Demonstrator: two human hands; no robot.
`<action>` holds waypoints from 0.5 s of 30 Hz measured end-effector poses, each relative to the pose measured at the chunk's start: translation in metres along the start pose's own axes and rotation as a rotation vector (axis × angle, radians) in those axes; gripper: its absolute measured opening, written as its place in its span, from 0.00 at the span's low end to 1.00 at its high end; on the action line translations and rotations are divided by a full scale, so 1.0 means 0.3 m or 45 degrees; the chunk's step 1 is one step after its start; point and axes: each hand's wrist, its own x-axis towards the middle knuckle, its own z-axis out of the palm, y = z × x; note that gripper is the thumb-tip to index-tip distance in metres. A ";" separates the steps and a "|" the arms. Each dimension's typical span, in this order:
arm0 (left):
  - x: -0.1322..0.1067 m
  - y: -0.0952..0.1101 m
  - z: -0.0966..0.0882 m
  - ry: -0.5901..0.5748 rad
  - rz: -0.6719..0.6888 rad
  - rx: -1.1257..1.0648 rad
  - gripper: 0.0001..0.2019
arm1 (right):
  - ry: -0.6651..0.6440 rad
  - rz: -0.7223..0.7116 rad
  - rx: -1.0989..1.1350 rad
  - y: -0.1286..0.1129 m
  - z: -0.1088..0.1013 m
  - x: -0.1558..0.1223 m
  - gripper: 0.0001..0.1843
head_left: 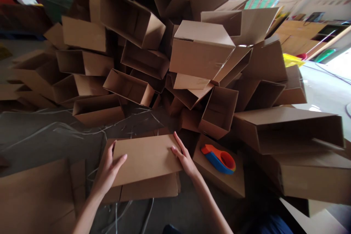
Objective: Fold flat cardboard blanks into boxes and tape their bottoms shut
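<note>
Between my two hands is a brown cardboard carton [146,159]; one long plain panel faces me, and I cannot tell whether it is folded flat. My left hand [111,170] grips its left end, thumb on the panel and fingers at the far edge. At the right end, my right hand [185,157] holds on with its thumb on the panel and fingers along the side. Under the carton lie flattened cardboard sheets [153,189]. To the right of my right hand, an orange and blue tape dispenser [219,159] rests on a closed cardboard box [233,182].
A high pile of open cardboard boxes [131,86] rises in front. More boxes [315,175] are stacked at the right. Large flat cardboard [35,193] lies at the lower left. Loose pale straps [65,129] trail over the dark floor.
</note>
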 end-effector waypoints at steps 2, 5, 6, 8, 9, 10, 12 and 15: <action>0.001 -0.005 0.001 0.001 0.062 0.145 0.37 | 0.006 -0.059 -0.073 -0.001 0.001 -0.001 0.38; -0.001 -0.002 0.001 0.054 0.167 0.372 0.36 | 0.013 -0.052 -0.122 -0.010 0.004 -0.006 0.41; -0.002 0.002 0.001 0.063 0.184 0.411 0.36 | 0.011 -0.024 -0.113 -0.012 0.004 -0.009 0.43; -0.005 0.011 0.002 0.062 0.184 0.434 0.36 | 0.002 0.042 -0.073 -0.015 0.005 -0.015 0.47; -0.007 0.016 0.002 0.055 0.179 0.431 0.36 | -0.001 0.066 -0.048 -0.015 0.004 -0.018 0.48; -0.008 0.020 0.003 0.046 0.174 0.423 0.36 | -0.001 0.080 -0.024 -0.015 0.004 -0.020 0.49; -0.011 0.024 0.003 0.041 0.157 0.387 0.36 | 0.001 0.081 0.008 -0.014 0.003 -0.023 0.49; -0.012 0.019 0.002 0.027 0.114 0.307 0.36 | 0.010 0.059 0.026 -0.014 0.004 -0.023 0.47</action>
